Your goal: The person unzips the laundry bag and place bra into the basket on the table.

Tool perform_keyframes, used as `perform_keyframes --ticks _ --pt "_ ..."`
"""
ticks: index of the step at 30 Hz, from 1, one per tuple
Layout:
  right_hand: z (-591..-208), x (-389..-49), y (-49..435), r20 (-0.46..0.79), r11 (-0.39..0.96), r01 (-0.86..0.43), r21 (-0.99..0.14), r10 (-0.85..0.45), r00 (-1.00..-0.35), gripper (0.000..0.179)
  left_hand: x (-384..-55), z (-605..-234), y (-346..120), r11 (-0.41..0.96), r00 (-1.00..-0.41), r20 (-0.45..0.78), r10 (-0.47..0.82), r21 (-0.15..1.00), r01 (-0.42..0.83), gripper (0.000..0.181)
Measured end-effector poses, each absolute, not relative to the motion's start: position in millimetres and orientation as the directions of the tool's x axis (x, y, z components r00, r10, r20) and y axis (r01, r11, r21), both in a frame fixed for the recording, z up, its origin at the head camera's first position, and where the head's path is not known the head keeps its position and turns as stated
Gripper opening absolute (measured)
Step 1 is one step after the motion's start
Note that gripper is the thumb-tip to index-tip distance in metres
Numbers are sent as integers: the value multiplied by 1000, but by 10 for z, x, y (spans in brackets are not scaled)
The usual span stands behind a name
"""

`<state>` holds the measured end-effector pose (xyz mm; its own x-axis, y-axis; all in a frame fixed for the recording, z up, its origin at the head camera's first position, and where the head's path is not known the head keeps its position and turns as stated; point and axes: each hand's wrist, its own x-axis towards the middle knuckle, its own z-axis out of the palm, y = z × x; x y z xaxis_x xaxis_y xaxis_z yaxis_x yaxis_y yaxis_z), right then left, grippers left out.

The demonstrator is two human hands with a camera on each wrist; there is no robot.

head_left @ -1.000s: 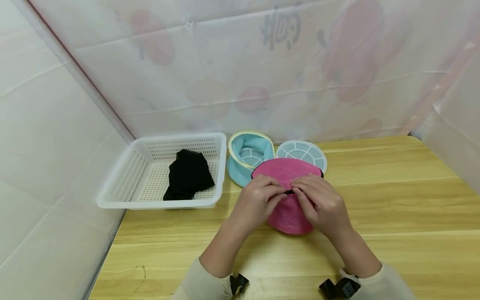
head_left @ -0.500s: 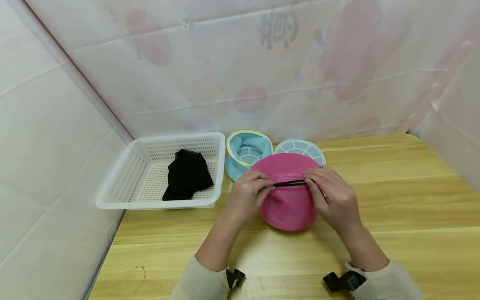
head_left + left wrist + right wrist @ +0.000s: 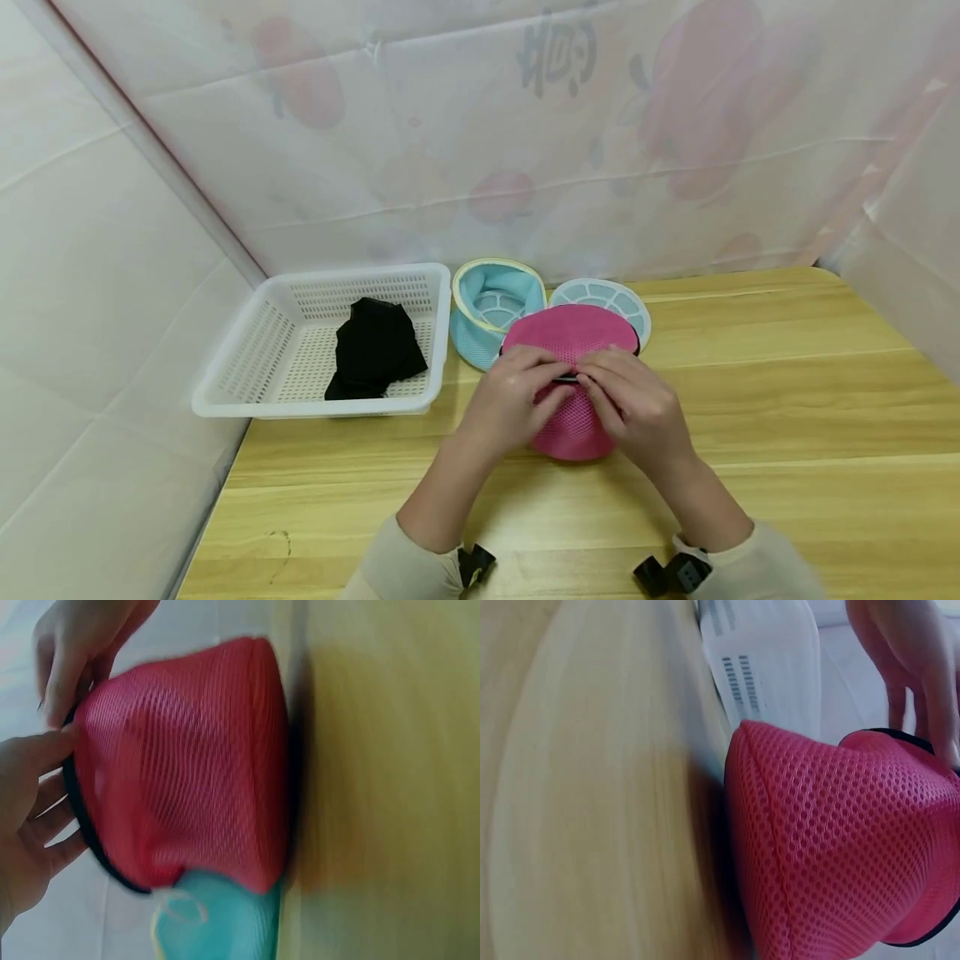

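Note:
A pink mesh laundry bag [image 3: 573, 437] with a black-trimmed opening stands on the table in front of the person. At its near side, the left hand [image 3: 512, 402] pinches the black trim [image 3: 565, 379] between thumb and fingers. Close beside it, the right hand [image 3: 637, 400] pinches the same edge, fingertips nearly meeting the left's. In the left wrist view, both hands are at the black rim of the bag [image 3: 180, 765]. The right wrist view shows the bag's mesh side [image 3: 840, 840] and the left hand [image 3: 915, 660] at the rim; the right hand is out of that view.
Behind the pink bag stands a light-blue mesh bag [image 3: 468, 337] with a yellow rim. A round, white-framed, light-blue mesh piece [image 3: 633, 310] lies to its right. At left, a white plastic basket [image 3: 281, 410] holds folded black cloth [image 3: 378, 346].
The hands moved apart, showing a length of black trim between them, then came back together. The pink bag's rim shifted slightly with them; the other items stayed put.

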<state>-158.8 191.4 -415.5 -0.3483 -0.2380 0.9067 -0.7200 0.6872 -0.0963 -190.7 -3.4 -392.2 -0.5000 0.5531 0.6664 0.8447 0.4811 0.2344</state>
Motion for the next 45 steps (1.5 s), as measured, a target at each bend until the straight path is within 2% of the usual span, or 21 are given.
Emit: perform_keyframes --ticks 3,10,22,30,36,39,45 --pt "-4157 -1574 1880 905 682 -726 -86 -251 -343 35 -1874 -3934 18 476 -474 687 551 209 855 17" --pt "-4121 -1578 1883 909 690 -720 -71 -253 -332 34 -1891 -3961 12 467 -491 711 503 255 847 13" --pt "-4067 -1602 1985 922 709 -698 -99 -199 -333 35 -1968 -3964 -89 502 -561 702 438 326 801 14" --pt "-4070 -1616 2002 944 703 -700 -125 -132 -301 35 -2043 -3953 -155 509 -601 708 370 387 769 12" --pt "-4102 -1618 1975 944 695 -706 -136 -126 -305 35 -2004 -3913 -147 573 -646 661 382 379 727 16" --pt "-4120 -1613 1954 943 698 -704 -134 -128 -307 35 -1948 -3893 -104 570 -616 664 425 332 751 22" --pt "-4135 -1594 1891 941 700 -708 -93 -172 -293 34 -1869 -3899 -2 504 -490 726 483 227 833 20"
